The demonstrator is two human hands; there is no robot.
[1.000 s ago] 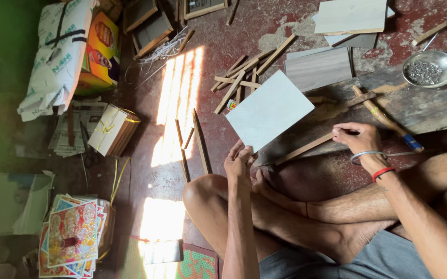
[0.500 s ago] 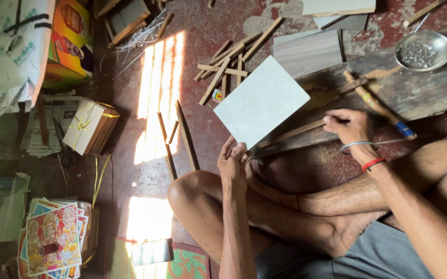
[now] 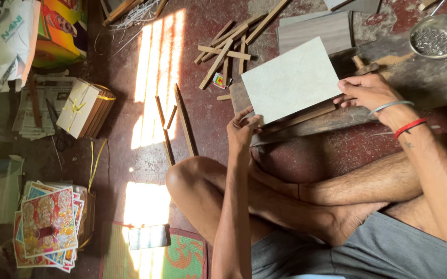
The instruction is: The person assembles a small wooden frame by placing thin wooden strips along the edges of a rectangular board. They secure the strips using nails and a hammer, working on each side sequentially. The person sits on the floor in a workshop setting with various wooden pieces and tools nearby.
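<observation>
Pale grey-green and faintly textured, a rectangular board [image 3: 291, 77] sits pinched between a seated person's two hands over a worn wooden plank [image 3: 414, 82] laid on the red floor [image 3: 203, 119]. The left hand [image 3: 241, 129] grips the board's near corner together with the end of a thin brown wooden strip [image 3: 298, 120], fingers closed around both. The right hand [image 3: 366, 92] clasps the far end of the same edge, thumb on top, holding strip and board together there. The strip runs just along the board's lower edge, touching it.

To do this alignment well, it seems wise to keep the strip flush with the edge along its whole length and to keep both pinches firm so neither piece slides.

A silver bangle and a red thread circle the right wrist. Beyond the board lies a grey panel [image 3: 314, 31] and a loose scatter of short wooden sticks [image 3: 228, 51]; a round metal dish of small nails [image 3: 439, 35] rests on the plank. Farther left, sunlight stripes the floor beside a bundle of flat boards tied with yellow string [image 3: 85, 107] and a stack of colourful printed pictures [image 3: 48, 227].
</observation>
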